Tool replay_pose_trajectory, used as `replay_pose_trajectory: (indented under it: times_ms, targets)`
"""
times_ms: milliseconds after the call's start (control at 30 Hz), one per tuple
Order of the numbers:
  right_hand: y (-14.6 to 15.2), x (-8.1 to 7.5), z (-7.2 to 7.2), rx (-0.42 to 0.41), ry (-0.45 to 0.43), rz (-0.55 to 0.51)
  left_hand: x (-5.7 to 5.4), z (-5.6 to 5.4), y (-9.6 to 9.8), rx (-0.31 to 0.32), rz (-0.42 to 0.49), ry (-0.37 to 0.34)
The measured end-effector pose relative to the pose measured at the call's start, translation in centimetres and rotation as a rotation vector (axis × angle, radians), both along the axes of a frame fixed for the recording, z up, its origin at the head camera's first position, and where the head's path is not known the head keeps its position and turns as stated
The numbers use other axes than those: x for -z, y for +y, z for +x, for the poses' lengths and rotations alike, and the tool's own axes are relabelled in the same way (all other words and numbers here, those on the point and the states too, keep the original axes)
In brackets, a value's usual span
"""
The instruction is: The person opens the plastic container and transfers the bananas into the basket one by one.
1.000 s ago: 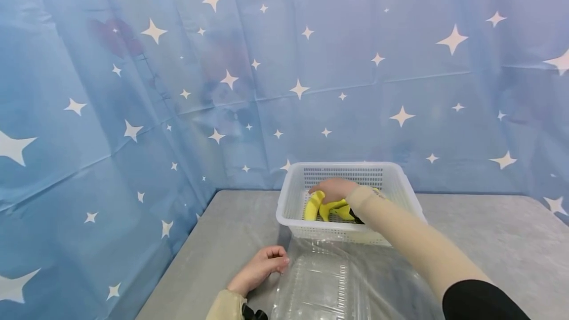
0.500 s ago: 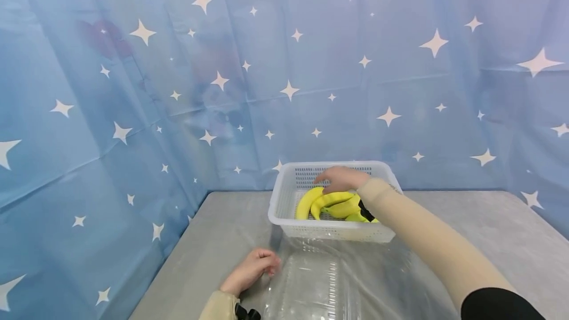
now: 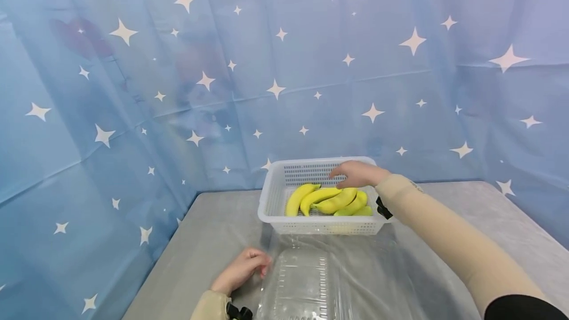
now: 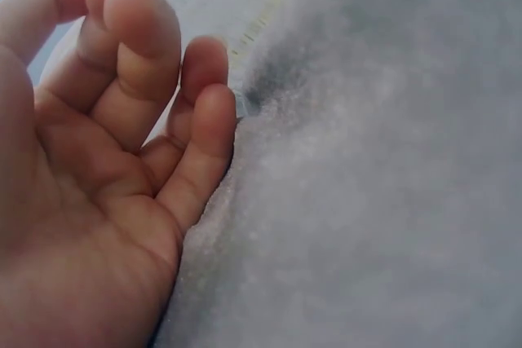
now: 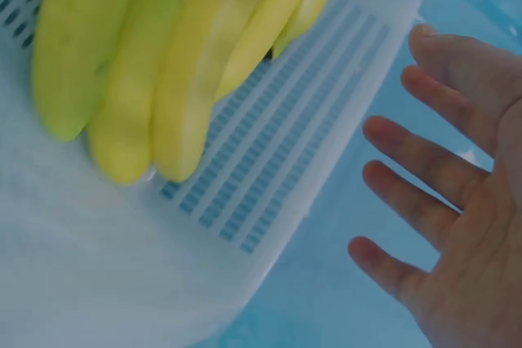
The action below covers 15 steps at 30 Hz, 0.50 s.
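Note:
Several yellow bananas [image 3: 332, 203] lie side by side in a white plastic basket [image 3: 326, 230] at the back of the table. Over the basket's right rear part my right hand [image 3: 358, 174] hovers with fingers spread; the right wrist view shows nothing in this hand [image 5: 465, 177] and a gap between it and the bananas [image 5: 175, 71]. My left hand [image 3: 244, 266] rests on the table, left of a clear plastic container [image 3: 300, 280]. Its fingers are loosely bent and hold nothing in the left wrist view, where the hand [image 4: 114, 160] fills the left side.
A clear plastic sheet or bag [image 3: 369, 265] lies to the right of the container, in front of the basket. The grey tabletop [image 3: 222, 221] extends to both sides. Behind it hangs a blue curtain [image 3: 320, 63] with white stars.
My right hand has lifted off the bananas and moved right and back, leaving them all lying in the basket. The head view has turned slightly right. The left hand stays by the container.

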State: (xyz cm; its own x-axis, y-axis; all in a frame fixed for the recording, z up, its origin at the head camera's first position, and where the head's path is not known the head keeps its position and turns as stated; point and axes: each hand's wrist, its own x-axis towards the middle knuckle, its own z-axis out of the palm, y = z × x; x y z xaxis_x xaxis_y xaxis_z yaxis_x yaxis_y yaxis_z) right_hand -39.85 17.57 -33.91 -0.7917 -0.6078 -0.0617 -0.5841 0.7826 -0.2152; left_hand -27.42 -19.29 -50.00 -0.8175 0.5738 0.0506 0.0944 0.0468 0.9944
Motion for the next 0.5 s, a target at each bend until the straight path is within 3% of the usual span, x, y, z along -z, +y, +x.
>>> replay_pose_trajectory:
  times_ms: [500]
  targets:
    - [4.0,0.5,0.3,0.049,0.04,-0.046,0.1,0.0,0.0,-0.017,-0.005,0.008]
